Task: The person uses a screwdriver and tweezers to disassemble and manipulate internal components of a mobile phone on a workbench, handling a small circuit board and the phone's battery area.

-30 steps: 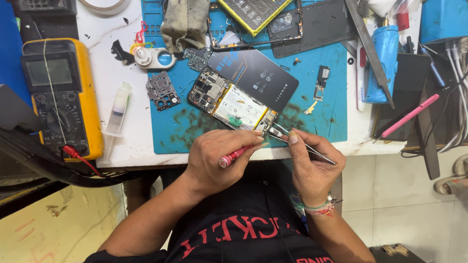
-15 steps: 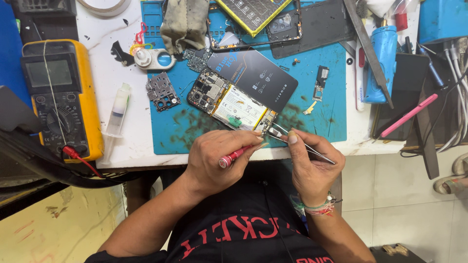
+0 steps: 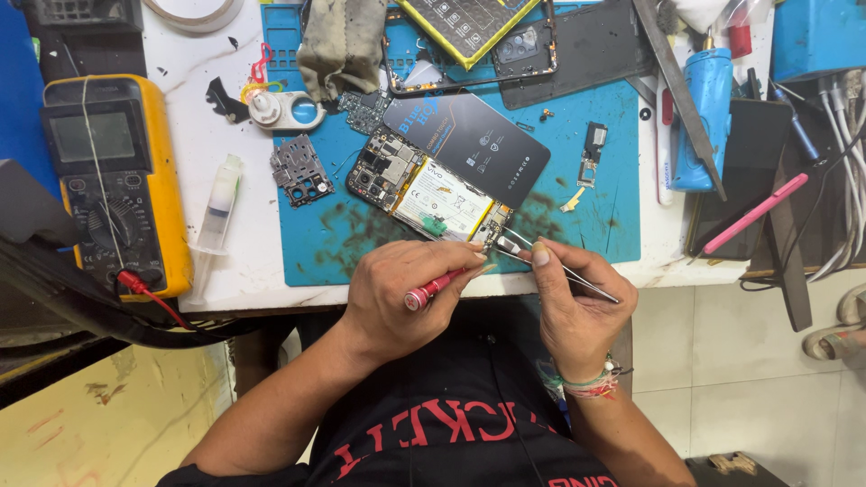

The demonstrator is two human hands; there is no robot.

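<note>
**Hands at an opened phone on a blue work mat**

Both hands are seen at the near edge of the table. The left hand (image 3: 410,293) is closed around a red-handled screwdriver (image 3: 436,288), its tip directed at the lower corner of the opened phone (image 3: 431,188). The right hand (image 3: 577,302) is pinched on metal tweezers (image 3: 555,271), whose points are set at the same corner.

Items, largest first:
- Blue work mat (image 3: 595,216), stained dark in places; the opened phone is laid on it, tilted, with its board and battery exposed, just beyond the fingertips.
- Yellow multimeter (image 3: 113,176), placed left of the mat, with a red lead plugged in.
- Dark card (image 3: 474,144), laid over the phone's upper part.
- Phone frame (image 3: 505,50) at the far edge, with a yellow-edged battery held within it.
- Blue bottle (image 3: 702,117), laid at the right; contents cannot be told.
- Syringe (image 3: 216,212), beside the multimeter; contents cannot be told.
- Small metal shield (image 3: 302,171), loose on the mat.
</note>
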